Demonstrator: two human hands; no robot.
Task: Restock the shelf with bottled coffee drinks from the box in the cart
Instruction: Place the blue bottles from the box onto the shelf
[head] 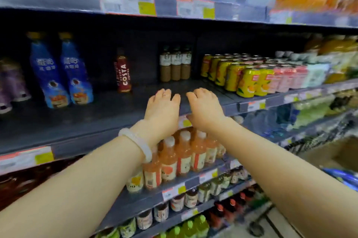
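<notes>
Three bottled coffee drinks (175, 63) with white labels and dark caps stand side by side at the back of the dark shelf (116, 109). Both my hands reach over the shelf's front edge, well in front of those bottles. My left hand (162, 106) hovers palm down with loosely bent fingers and holds nothing. Right beside it, my right hand (204, 106) does the same, also with nothing in it. A white bangle sits on my left wrist. The brown box (333, 152) in the cart shows at the right edge; its contents are hidden.
A single red Costa coffee bottle (124, 72) stands left of the bare shelf patch, with two blue bottles (62, 75) further left. Yellow cans (244, 77) and pink cans crowd the right. Orange-pink bottles (182, 152) fill the shelf below. The wire cart (319, 137) is at the right.
</notes>
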